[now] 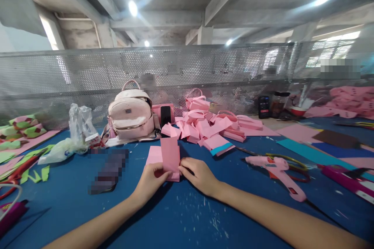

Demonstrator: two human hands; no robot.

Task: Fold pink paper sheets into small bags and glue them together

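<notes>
Folding a pink sheet at the front of the desk

Both hands pinch the lower edge of a pink sheet (168, 157) lying on the blue desk (181, 218): the left hand (150, 181) holds its lower left part, fingers closed on it, and the right hand (198, 175) grips the lower right corner, one flap standing up between them. It looks like the fold is being set; the next move would likely call for pressing the crease flat while keeping the edges lined up. Behind lies a pile of folded pink pieces (204, 126) beside a pale backpack (131, 118); a pink glue gun (277, 173) lies to the right, near but apart.
</notes>
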